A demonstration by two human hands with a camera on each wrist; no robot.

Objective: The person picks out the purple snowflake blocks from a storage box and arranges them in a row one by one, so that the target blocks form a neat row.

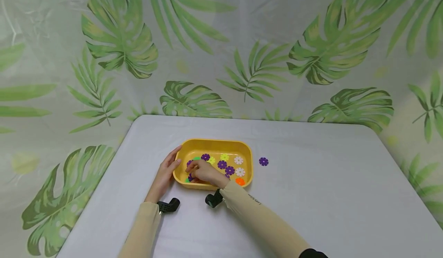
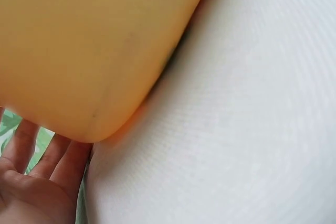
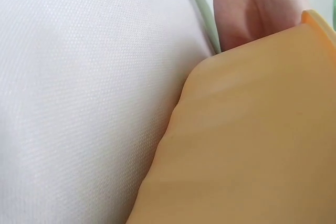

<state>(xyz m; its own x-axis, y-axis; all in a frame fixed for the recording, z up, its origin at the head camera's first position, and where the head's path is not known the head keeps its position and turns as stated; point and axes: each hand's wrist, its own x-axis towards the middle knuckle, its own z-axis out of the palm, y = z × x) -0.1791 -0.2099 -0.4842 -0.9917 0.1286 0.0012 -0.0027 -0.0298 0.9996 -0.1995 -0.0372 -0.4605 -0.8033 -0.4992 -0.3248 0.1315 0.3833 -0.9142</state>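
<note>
Yellow plastic tray on the white-covered counter, with notched snowflake discs inside: purple, yellow, green, white, one orange. Left hand at the tray's left end, fingers loosely extended along the outer wall, thumb at the rim; looks like a steadying touch. Right hand over the near rim and down among the discs at the left end, fingers bent downward; cannot tell whether they pinch a disc. Risks, as I judge them: discs are thin and close together, so a pinch may catch two or slide off flat; fingers hide what lies beneath, so a colour could be mistaken. Right forearm crosses the near rim; a low lift might knock the tray, more so if the left hand gives too little support. The black wrist camera on that arm sits just beside the near wall and could bump it. Loose purple disc lies just beyond the tray's right end; a sweeping sleeve might push it. Room: wide open counter to the right; far edge before the leaf-print backdrop well apart from the tray; left side narrower.
</note>
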